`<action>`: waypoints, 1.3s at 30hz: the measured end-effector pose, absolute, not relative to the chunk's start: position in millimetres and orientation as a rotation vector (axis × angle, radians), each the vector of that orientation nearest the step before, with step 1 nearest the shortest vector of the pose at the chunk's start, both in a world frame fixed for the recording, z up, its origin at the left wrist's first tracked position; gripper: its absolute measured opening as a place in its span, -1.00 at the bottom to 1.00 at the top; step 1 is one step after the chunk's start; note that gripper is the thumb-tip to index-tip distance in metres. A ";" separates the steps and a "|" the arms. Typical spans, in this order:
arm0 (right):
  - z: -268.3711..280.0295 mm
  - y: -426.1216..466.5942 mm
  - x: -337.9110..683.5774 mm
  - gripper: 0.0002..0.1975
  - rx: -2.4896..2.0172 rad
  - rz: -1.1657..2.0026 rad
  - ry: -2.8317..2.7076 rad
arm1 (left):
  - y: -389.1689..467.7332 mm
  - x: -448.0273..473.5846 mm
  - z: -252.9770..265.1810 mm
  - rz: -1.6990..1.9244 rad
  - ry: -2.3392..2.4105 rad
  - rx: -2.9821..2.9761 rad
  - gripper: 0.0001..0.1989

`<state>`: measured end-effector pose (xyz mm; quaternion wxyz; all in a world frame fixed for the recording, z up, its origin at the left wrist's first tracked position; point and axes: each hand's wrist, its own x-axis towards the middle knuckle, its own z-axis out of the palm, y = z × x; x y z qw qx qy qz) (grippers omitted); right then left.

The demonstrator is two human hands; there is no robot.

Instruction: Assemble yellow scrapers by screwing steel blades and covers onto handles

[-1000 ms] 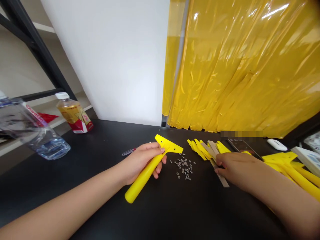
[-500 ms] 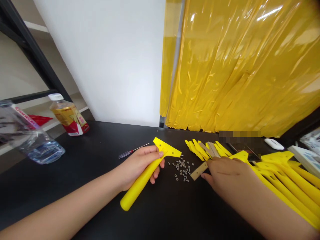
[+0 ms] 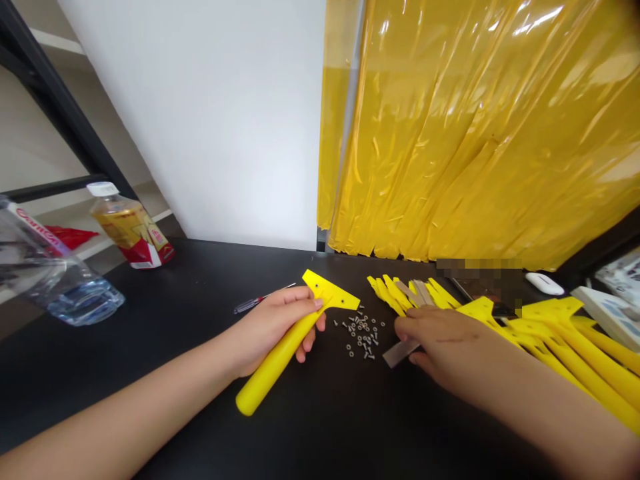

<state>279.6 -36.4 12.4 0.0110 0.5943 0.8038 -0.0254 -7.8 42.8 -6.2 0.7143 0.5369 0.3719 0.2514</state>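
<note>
My left hand (image 3: 285, 320) is closed around the round handle of a yellow T-shaped scraper (image 3: 270, 373). Its flat head, with two small holes, points up and to the right. Over on the right, my right hand (image 3: 440, 340) has its fingers curled at a flat greyish strip (image 3: 399, 353), whose near end sticks out between fingers and thumb; the rest is hidden under the hand. Between my hands lies a loose scatter of small screws and nuts (image 3: 363, 335). A screwdriver (image 3: 247, 305) rests behind my left hand, its shaft partly covered.
Several flat yellow pieces (image 3: 385, 293) and greyish strips (image 3: 423, 292) lie behind my right hand. More yellow handles (image 3: 570, 340) are piled at right, near a white case (image 3: 544, 283). Two bottles, one with a red label (image 3: 137, 233) and one clear (image 3: 83, 293), occupy the left.
My right hand has shifted slightly left and closed in over the strip, which now looks greyer and shows less of its holed face. The left hand keeps its hold on the scraper.
</note>
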 end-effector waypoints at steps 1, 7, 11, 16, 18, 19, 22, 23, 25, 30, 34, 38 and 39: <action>14.8 -35.1 278.8 -0.83 1.837 -0.175 2.459 | 42.5 -7.3 -5.2 0.557 0.820 1.185 -0.69; 23.0 -39.9 280.6 -0.88 1.888 -0.524 2.254 | 41.7 -4.4 -1.3 0.607 0.784 1.106 -0.82; 24.3 -45.3 280.5 -0.84 1.871 -0.659 2.297 | 43.1 -7.1 2.2 0.592 0.742 0.934 -0.75; 38.3 -51.9 261.6 -0.93 2.052 -0.817 2.714 | 39.1 -12.0 14.1 0.586 0.781 0.861 -0.60; 46.2 -57.0 251.2 -0.86 2.274 -0.989 2.909 | 35.2 -11.7 17.4 0.571 0.803 0.938 -0.56; 49.3 -59.6 247.0 -0.81 2.369 -1.110 2.956 | 33.2 -11.0 18.0 0.578 0.808 0.986 -0.57; 51.6 -63.4 241.2 -0.74 2.482 -1.594 2.934 | 28.5 -7.0 15.9 0.620 0.773 1.084 -0.68; 49.7 -62.7 240.8 -0.75 2.480 -1.785 2.890 | 27.4 -5.5 14.3 0.620 0.754 1.091 -0.69; 43.3 -58.5 240.4 -0.77 2.431 -2.174 2.769 | 25.6 -2.7 10.7 0.600 0.720 1.087 -0.73; 20.1 -43.3 230.0 -0.76 2.300 -2.695 2.440 | 20.4 2.7 4.9 0.584 0.687 1.165 -0.77; 3.7 -35.4 218.8 -0.74 2.461 -2.534 2.480 | 13.8 4.9 6.3 0.540 0.674 1.218 -0.74; -2.5 -33.4 212.2 -0.68 2.557 -2.229 2.409 | 8.5 5.3 8.8 0.565 0.727 1.222 -0.69; -2.5 -33.3 211.5 -0.67 2.572 -2.175 2.396 | 7.8 5.3 9.2 0.569 0.744 1.225 -0.67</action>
